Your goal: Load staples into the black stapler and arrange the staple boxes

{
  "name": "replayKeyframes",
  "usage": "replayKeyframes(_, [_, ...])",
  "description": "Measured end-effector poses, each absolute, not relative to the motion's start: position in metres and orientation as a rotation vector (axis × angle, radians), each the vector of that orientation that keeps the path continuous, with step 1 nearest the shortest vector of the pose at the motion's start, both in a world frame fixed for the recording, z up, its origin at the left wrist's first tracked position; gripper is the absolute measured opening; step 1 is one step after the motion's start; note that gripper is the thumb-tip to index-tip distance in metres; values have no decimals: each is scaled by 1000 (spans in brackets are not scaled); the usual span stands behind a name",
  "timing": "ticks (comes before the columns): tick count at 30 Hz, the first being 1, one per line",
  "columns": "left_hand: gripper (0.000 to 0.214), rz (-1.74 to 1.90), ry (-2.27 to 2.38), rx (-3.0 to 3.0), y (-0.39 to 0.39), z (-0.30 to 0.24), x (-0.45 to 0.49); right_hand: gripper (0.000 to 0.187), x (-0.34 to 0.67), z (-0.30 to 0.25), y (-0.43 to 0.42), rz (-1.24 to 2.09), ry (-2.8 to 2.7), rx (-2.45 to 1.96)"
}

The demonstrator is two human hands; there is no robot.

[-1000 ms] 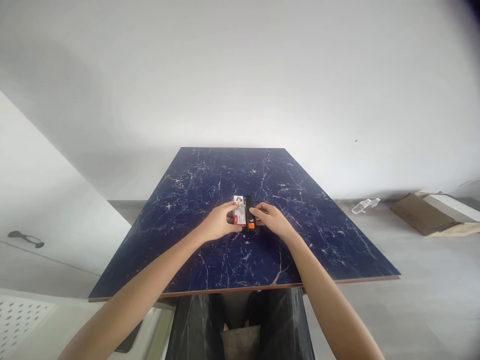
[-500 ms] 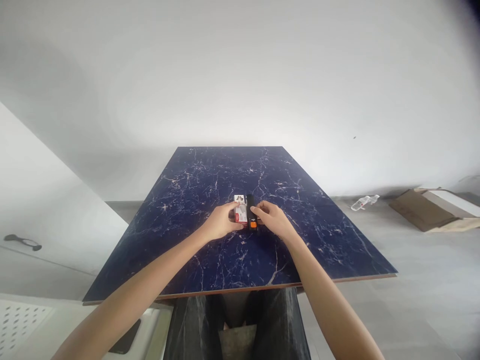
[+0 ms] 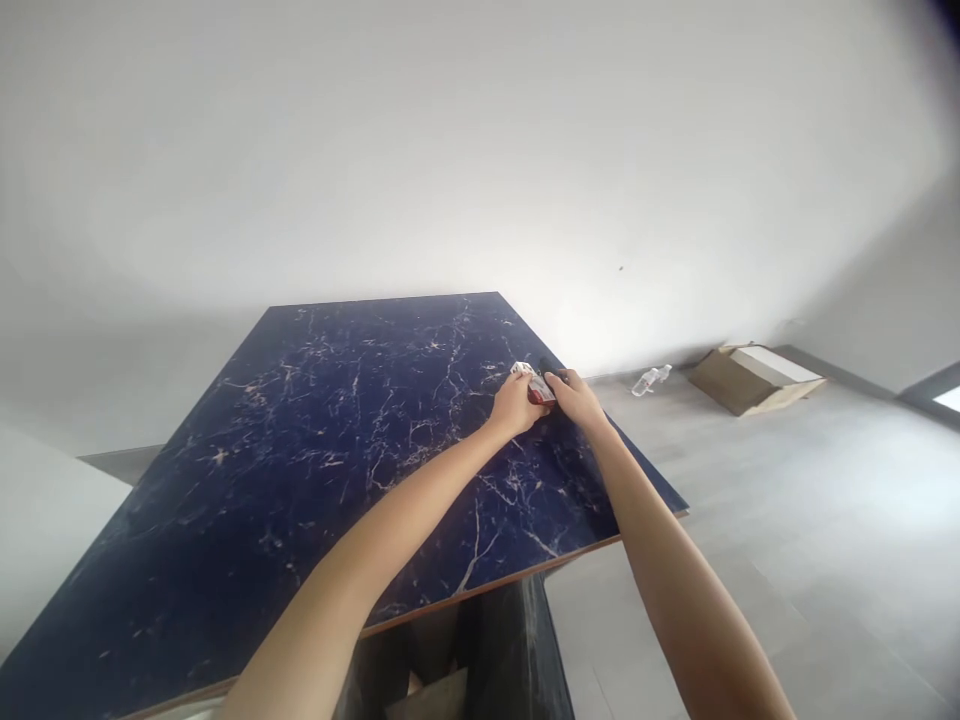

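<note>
On the dark blue marble-patterned tabletop (image 3: 337,440) lies a small white and red box (image 3: 534,384) beside a slim black object (image 3: 547,366). My left hand (image 3: 511,408) is curled round the near side of the box. Over the black object rests my right hand (image 3: 576,396), fingers closed on it near the table's right edge. Most of both items is hidden under my fingers.
A flat cardboard box (image 3: 750,377) and a clear plastic bottle (image 3: 649,380) lie on the grey floor by the white wall at right. Below the table's front edge stands a dark base (image 3: 465,650).
The view has swung to the left, so the table and my hands now sit further right in frame. Both hands stay on the box and the black object.
</note>
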State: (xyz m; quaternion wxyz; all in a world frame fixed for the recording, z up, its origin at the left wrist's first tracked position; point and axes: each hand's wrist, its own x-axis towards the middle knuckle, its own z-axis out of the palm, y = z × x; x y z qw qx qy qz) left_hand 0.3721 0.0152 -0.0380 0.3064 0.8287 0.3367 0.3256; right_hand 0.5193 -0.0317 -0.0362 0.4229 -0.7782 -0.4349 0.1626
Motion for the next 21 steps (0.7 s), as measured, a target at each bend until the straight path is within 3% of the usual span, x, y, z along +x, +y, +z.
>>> replayKeyframes(8, [82,917,766,2125,26,-55,379,58,533,-46,-34,415,-996,-1894])
replayKeyframes(18, [38,850,1035,1773,1,-37,383,57,529,-38,-43,418,-949,-1908])
replayKeyframes(21, [37,888,1002,1745,-12,-42,391,56,528,-35,-45,431,-938,-1902])
